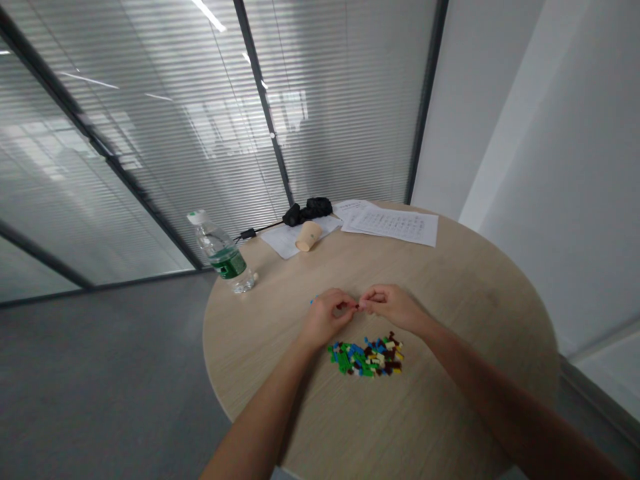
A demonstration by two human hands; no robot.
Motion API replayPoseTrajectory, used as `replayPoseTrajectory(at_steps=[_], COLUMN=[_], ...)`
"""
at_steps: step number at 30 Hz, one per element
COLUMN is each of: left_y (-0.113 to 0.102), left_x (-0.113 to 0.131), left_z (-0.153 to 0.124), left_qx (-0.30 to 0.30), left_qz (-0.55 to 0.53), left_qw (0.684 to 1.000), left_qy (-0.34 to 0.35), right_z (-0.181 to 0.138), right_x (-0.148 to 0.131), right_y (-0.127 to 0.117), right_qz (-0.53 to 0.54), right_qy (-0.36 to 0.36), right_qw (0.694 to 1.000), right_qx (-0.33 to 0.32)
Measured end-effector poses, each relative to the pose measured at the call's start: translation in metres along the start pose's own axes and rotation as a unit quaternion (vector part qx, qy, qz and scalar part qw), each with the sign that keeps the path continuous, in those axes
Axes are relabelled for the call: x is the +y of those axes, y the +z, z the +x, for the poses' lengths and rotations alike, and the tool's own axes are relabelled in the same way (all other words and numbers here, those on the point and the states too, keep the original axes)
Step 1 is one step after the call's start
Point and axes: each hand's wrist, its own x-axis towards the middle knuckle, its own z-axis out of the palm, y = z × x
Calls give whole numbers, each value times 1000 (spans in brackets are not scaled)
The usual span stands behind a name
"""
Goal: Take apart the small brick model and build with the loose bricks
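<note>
My left hand [327,319] is closed in a pinch, thumb against forefinger. Its fingertips meet those of my right hand [393,307], also pinched, above the middle of the table. Between the fingertips shows a tiny dark reddish-brown toy brick [357,307], mostly covered by the fingers. A small bit of blue [313,301] peeks out just left of my left hand, most of it hidden. Closer to me, below both hands, lies a loose pile of small toy bricks [367,359] in green, blue, brown, cream and yellow.
On the round wooden table [450,280], a water bottle [225,257] stands at the left edge. Toward the back are a paper cup [309,236] on its side, a black bundled object [313,209] with a cable, and printed sheets [393,223]. Glass panels with blinds rise behind.
</note>
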Motion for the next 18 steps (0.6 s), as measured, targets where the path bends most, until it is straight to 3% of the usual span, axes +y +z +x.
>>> replayPoseTrajectory(at_steps=[4, 10, 18], left_y=[-1, 3, 8], left_x=[-12, -21, -21], left_z=[4, 6, 8], left_qx=[48, 38, 18], left_qz=[81, 150, 161], left_qw=[995, 983, 980], left_qy=[-34, -98, -117], right_z=[-5, -14, -14], right_x=[-3, -11, -10], right_y=[-5, -2, 1], right_qz=[-94, -242, -284], right_qy=[-17, -29, -46], right_qw=[995, 957, 944], right_qx=[-22, -158, -159])
